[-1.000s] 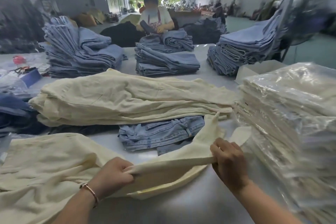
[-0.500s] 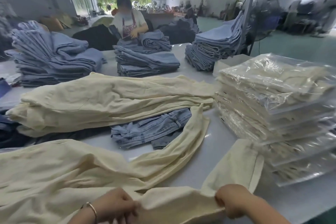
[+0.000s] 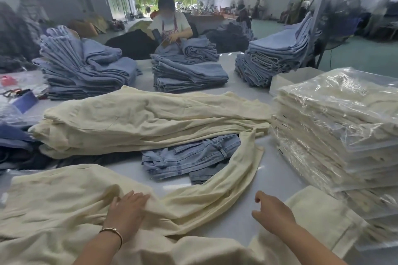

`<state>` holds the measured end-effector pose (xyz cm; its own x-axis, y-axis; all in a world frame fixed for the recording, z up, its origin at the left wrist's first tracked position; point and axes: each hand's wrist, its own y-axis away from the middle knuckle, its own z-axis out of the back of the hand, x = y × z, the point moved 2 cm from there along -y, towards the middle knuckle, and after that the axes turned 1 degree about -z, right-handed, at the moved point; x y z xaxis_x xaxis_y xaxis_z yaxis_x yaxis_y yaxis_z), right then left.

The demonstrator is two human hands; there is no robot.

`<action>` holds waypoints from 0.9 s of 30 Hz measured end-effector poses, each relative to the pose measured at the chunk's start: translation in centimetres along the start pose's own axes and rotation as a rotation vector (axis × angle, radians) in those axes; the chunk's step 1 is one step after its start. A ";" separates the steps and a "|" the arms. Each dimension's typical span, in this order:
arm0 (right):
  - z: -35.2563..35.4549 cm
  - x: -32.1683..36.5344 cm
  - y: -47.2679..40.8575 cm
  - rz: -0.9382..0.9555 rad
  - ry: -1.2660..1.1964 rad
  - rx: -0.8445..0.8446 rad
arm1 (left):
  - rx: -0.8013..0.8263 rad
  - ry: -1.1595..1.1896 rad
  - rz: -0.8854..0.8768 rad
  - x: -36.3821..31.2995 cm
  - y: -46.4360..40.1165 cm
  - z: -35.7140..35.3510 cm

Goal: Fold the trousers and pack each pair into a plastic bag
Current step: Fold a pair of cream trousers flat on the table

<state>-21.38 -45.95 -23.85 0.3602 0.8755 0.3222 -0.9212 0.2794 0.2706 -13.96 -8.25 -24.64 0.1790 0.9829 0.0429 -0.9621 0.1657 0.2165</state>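
Nearest, along the lower edge of the frame, a pair of cream trousers lies spread across the white table, and both hands work over it. The left hand, a thin bracelet at its wrist, lies flat with fingers straight on the cloth at lower centre, likely to pin the body of the garment while the legs are squared up. The right hand hovers at lower right, fingers loosely spread and holding nothing, just above the table between the two trouser legs; one leg curves away up toward mid-frame, the other lies flat at the lower right corner (so the pair looks only part folded and not yet bagged). Just beyond, in the centre, a pair of pale blue jeans sits crumpled, partly tucked beneath a long stack of unfolded cream trousers that runs across the middle of the frame, probably the supply waiting its turn. At the right edge stands a tall stack of bagged cream trousers, the clear plastic glinting; it seems kept within reach so finished packs go straight onto it. Farther back, three piles of folded blue jeans line the far side of the table. Behind them, at upper centre, another person in a white top handles denim.
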 end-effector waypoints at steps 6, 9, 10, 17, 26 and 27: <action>0.2 0.8 -5.5 0.078 0.063 -0.325 | -0.046 0.036 0.123 2.4 -1.1 -1.0; 0.3 2.3 -8.2 0.271 0.206 -0.287 | -0.080 0.015 0.145 2.9 -1.2 -1.3; 0.4 2.9 -9.1 0.315 0.263 -0.251 | -0.103 0.024 0.148 3.2 -1.3 -1.4; 0.0 4.6 -14.1 0.450 0.325 -0.038 | -0.561 0.086 -0.060 4.7 -2.2 -1.1; 3.6 4.2 -13.6 0.269 0.260 -0.278 | -0.549 0.096 0.218 7.1 -3.9 1.1; 4.0 4.3 -14.0 0.152 0.305 -0.186 | -0.522 0.117 0.259 7.1 -4.2 1.6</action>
<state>-6.38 -47.65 -22.66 0.1831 0.9816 0.0540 -0.9817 0.1797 0.0628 -8.32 -2.10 -23.71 -0.0708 0.9939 -0.0840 -0.9507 -0.0928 -0.2958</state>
